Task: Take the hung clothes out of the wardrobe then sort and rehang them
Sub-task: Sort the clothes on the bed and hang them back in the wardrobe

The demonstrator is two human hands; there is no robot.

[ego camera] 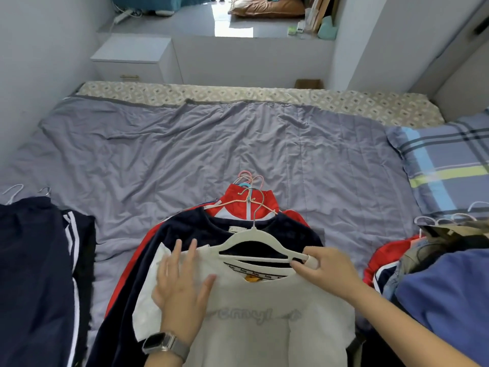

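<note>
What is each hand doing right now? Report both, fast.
Left hand: open, flat on the white printed T-shirt.
Right hand: closed, pinching the white plastic hanger.

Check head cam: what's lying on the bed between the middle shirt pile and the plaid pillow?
Only bare grey quilt. In the head view nothing rests between the middle pile, topped by the white T-shirt, and the plaid pillow. The right-hand pile lies nearer the camera.

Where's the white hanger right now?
Lower centre of the head view: the white hanger lies at the white shirt's collar atop the middle pile, its right end pinched by the right hand.
</note>
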